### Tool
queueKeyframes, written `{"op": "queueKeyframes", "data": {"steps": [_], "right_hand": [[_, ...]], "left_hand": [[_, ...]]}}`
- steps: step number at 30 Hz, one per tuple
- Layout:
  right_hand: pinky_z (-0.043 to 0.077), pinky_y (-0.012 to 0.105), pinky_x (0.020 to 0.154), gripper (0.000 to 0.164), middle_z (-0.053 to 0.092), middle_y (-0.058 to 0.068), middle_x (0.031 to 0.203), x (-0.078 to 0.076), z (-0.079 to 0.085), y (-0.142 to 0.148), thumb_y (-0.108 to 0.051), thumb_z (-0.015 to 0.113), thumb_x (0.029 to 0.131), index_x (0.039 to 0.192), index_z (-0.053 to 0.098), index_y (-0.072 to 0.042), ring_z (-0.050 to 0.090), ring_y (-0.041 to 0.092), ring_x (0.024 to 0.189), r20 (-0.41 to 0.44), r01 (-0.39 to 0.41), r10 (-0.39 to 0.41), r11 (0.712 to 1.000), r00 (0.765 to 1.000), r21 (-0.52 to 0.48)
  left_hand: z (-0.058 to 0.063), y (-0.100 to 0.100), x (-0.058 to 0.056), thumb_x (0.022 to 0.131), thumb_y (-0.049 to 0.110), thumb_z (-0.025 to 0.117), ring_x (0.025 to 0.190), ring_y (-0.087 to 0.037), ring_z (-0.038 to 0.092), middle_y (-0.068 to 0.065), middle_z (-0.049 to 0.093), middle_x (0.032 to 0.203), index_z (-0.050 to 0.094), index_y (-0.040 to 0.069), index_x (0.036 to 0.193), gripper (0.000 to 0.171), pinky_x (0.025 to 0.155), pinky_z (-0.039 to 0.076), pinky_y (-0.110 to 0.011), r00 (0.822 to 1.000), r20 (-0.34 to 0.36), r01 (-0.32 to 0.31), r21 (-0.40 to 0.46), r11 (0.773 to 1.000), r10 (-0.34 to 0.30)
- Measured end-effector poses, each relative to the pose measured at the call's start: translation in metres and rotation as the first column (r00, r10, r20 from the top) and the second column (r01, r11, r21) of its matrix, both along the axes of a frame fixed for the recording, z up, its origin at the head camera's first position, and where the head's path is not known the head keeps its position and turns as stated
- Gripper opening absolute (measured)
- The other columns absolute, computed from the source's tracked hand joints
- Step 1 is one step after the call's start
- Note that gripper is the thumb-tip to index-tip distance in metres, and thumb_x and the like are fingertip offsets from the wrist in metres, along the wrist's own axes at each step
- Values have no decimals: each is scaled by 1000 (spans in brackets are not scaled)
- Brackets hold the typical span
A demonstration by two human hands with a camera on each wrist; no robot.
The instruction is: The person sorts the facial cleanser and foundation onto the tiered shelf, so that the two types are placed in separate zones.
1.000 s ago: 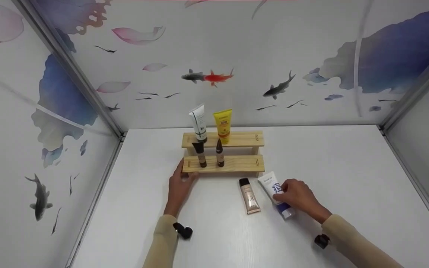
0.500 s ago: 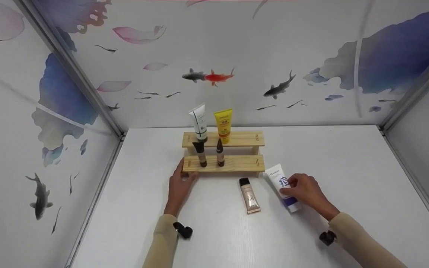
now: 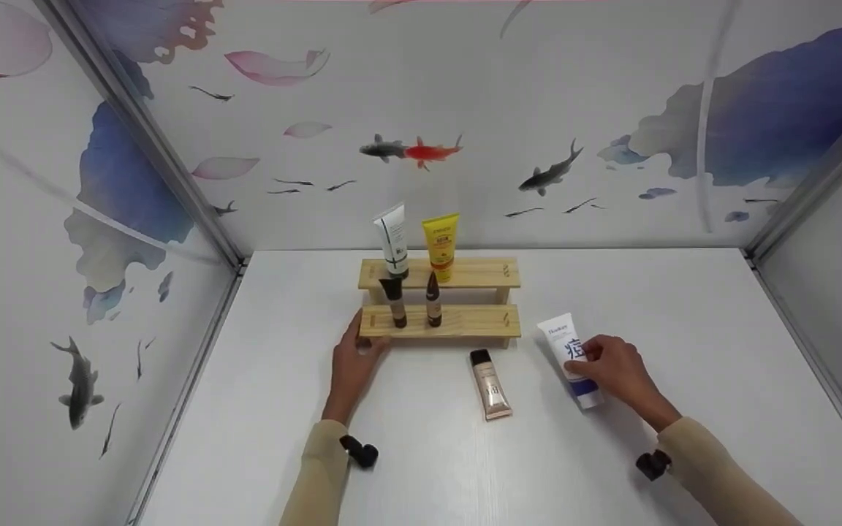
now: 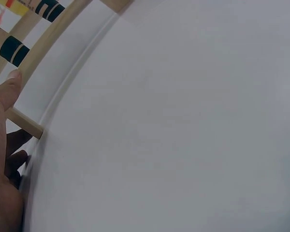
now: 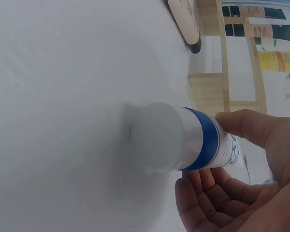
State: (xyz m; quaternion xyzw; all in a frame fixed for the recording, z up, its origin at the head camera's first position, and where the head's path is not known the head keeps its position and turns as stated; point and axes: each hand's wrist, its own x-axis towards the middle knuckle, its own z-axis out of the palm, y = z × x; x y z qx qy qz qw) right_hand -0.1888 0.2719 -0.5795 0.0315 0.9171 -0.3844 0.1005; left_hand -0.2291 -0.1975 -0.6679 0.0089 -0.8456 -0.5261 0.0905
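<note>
My left hand (image 3: 354, 365) grips the left end of the two-tier wooden rack (image 3: 479, 319), its thumb on the lower shelf's front edge in the left wrist view. My right hand (image 3: 622, 374) pinches a white squeeze tube (image 3: 561, 337) with a blue band between thumb and fingers. The tube leans, its cap (image 5: 157, 137) toward me; a shadow lies beside the cap on the table. A pinkish-gold tube with a black cap (image 3: 490, 389) lies in front of the rack, between the hands.
On the upper shelf stand a white tube (image 3: 394, 241) and a yellow tube (image 3: 441, 239). Two small dark-and-beige tubes, one flat-topped (image 3: 397, 310) and one pointed (image 3: 433, 307), stand on the lower shelf. Patterned panels (image 3: 465, 95) wall in the white table (image 3: 655, 292).
My right hand has moved right and away from me with the white-and-blue tube, off from the pinkish-gold tube. The left hand and the rack have stayed in place.
</note>
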Motion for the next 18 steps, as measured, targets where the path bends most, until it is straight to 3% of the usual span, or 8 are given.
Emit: {"op": "queueKeyframes", "data": {"steps": [10,18], "right_hand": [[59,38,84,59,71,26,119,-8,5,9,-33,85,98,132,66,11,66,34,102,-65,65,-69,996,995,-54],[56,33,89,63,70,27,128,-13,15,8,-36,83,101,141,63,8,65,34,110,-117,134,-153,978,981,-162]], "left_hand": [[-1,0,1,100,60,77,120,-23,64,-10,58,161,36,11,173,97,114,45,-52,1000,2,-7,7,1000,7],[1,0,1,101,54,78,123,-25,62,-11,57,162,36,11,173,94,116,44,-52,1000,9,-3,16,1000,3]]}}
